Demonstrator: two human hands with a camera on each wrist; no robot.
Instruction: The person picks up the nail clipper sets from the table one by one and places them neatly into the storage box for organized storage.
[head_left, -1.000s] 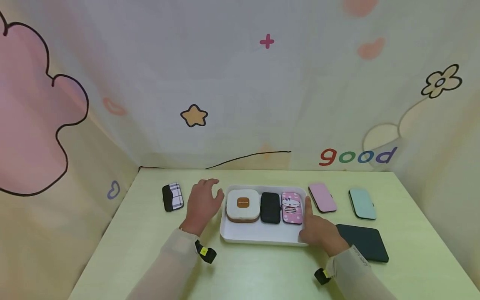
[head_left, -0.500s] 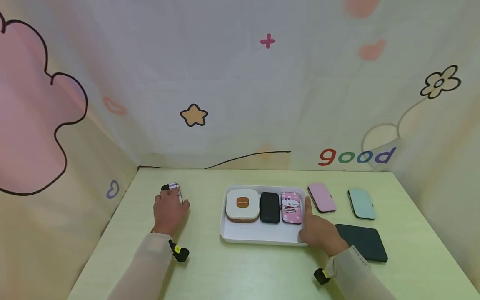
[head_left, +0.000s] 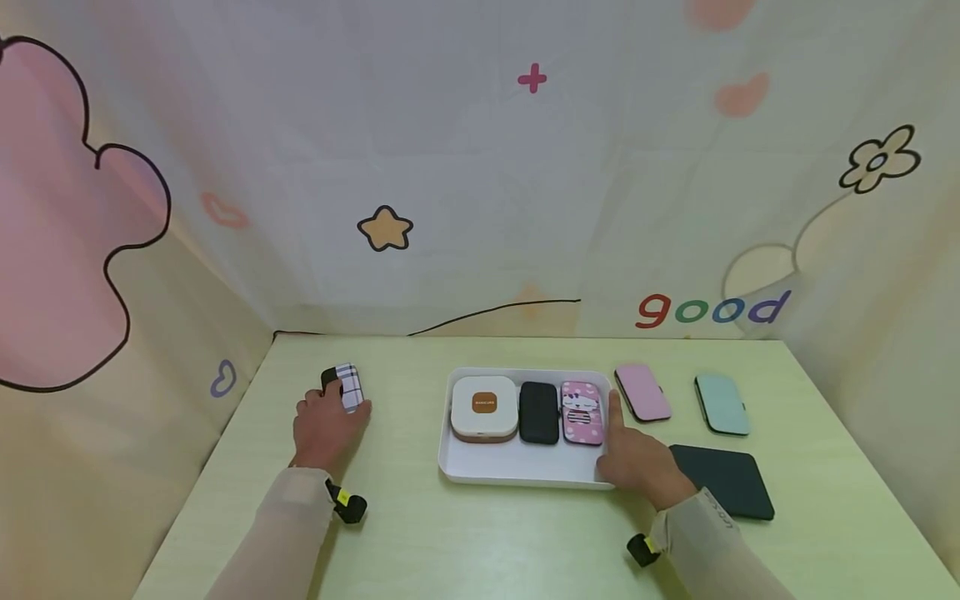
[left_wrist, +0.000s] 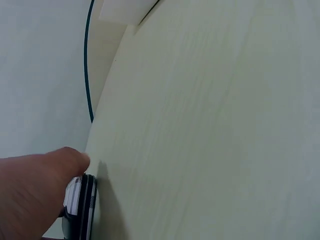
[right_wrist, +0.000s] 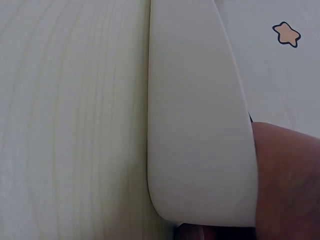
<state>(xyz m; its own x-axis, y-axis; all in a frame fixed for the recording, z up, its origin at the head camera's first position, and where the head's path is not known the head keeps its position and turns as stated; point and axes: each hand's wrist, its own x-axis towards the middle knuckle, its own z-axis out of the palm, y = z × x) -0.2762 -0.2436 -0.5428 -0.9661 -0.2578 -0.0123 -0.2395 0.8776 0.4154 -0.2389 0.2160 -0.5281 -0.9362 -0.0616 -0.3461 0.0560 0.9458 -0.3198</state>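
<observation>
My left hand lies over a small black-and-plaid case at the table's left, with its thumb along the right edge and its fingers curled at the left. In the left wrist view the thumb touches the top of the upright-edged plaid case. A white tray stands mid-table. It holds a white case with a brown label, a black case and a pink cartoon case. My right hand grips the tray's right end, index finger along the rim and thumb at the near corner.
Right of the tray lie a pink case, a mint-green case and a flat dark green rectangular item, partly behind the right wrist. A printed curtain closes off the table's back and sides.
My left hand has moved left from beside the tray onto the plaid case, then drawn slightly toward the near side. The right hand and tray have stayed put.
</observation>
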